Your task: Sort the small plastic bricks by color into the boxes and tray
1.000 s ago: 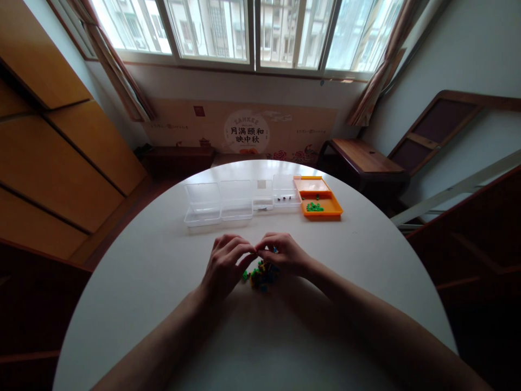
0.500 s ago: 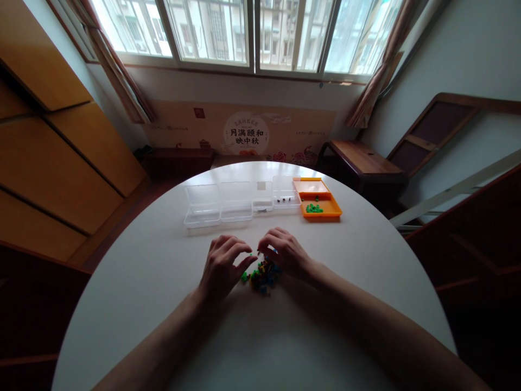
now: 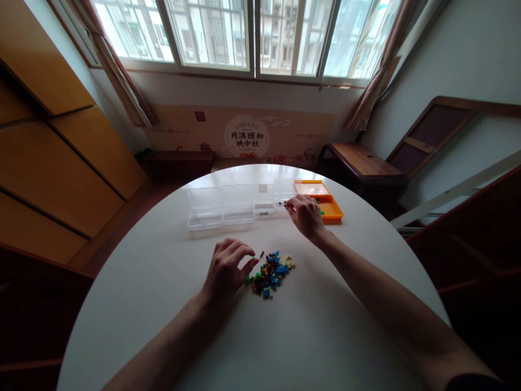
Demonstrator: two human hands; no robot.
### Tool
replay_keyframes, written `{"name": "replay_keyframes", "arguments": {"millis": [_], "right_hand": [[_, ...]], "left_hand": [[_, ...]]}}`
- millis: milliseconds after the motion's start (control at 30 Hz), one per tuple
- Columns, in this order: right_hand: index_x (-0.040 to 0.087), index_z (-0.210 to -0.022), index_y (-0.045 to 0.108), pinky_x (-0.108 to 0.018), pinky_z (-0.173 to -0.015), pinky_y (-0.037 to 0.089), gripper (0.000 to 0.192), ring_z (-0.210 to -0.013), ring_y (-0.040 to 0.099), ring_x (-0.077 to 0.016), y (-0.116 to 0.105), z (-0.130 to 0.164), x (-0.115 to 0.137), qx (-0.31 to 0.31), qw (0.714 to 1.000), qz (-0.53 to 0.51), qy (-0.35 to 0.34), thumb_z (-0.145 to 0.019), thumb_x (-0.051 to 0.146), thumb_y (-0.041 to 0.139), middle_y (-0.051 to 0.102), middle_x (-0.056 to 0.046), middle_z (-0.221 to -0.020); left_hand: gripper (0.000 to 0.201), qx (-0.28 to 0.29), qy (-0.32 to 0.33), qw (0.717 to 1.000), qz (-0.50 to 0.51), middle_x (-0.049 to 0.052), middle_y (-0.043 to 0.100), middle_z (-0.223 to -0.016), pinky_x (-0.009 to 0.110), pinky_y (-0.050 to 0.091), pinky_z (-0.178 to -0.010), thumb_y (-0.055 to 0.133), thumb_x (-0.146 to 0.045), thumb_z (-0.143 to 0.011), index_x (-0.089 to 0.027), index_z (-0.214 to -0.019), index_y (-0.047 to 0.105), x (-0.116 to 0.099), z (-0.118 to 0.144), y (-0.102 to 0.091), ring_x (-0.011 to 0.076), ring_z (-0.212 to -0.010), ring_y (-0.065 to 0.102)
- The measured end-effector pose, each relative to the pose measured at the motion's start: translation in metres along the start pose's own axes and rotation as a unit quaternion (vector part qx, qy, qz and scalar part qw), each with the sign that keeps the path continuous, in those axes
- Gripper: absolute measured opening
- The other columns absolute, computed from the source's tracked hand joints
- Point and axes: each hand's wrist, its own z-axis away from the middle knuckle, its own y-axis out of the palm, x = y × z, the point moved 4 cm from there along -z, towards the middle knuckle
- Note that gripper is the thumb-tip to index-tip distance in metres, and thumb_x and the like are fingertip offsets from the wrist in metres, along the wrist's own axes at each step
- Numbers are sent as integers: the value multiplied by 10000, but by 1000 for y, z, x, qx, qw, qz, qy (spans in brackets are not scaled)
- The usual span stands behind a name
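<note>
A heap of small toy bricks (image 3: 273,274) in blue, brown, green, yellow and cream lies on the white table. My left hand (image 3: 228,266) rests at the heap's left edge, thumb and forefinger curved with a gap between them. A tiny green piece shows at its fingertips; whether it is touched I cannot tell. One dark brown brick (image 3: 262,254) lies just above the heap. My right hand (image 3: 306,216) reaches over the clear box (image 3: 278,208) that has a few dark pieces in it. Its fingers pinch what looks like a small dark brick, mostly hidden.
Several open clear plastic boxes (image 3: 238,217) stand in a row at the back of the round table (image 3: 163,282). At the row's right end is an orange box (image 3: 334,210) with green pieces inside, partly covered by my right hand. A wooden chair (image 3: 366,163) stands beyond the table.
My right hand has moved from the heap up and right to the clear box beside the orange one, uncovering the heap's right side. My left hand has hardly moved.
</note>
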Motion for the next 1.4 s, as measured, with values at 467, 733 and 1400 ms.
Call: {"name": "replay_keyframes", "arguments": {"millis": [467, 733, 1400], "right_hand": [[170, -887, 722, -311, -753, 446, 152, -804, 611, -206, 8, 24, -1, 7, 991, -124, 46, -867, 197, 573, 668, -70, -852], [186, -931, 731, -290, -770, 458, 153, -803, 602, -168, 10, 51, 37, 111, 958, -253, -79, -826, 127, 635, 672, -57, -876], [178, -802, 733, -219, -650, 428, 80, -677, 545, -110, 9, 57, 56, 180, 912, -364, -60, -813, 177, 654, 610, -15, -755]], "left_hand": [[100, 109, -46, 993, -13, 48, 670, -995, 427, 407, -867, 639, -261, -837, -246, -910, 707, 0, 0, 13, 245, -998, 538], [125, 97, -32, 994, -38, 46, 668, -1030, 417, 412, -864, 629, -259, -851, -292, -913, 732, -2, -3, 15, 239, -1009, 529], [107, 3, 18, 999, -28, 22, 694, -867, 356, 390, -841, 595, -207, -885, -207, -811, 672, -6, -6, 7, 191, -921, 568]]}}
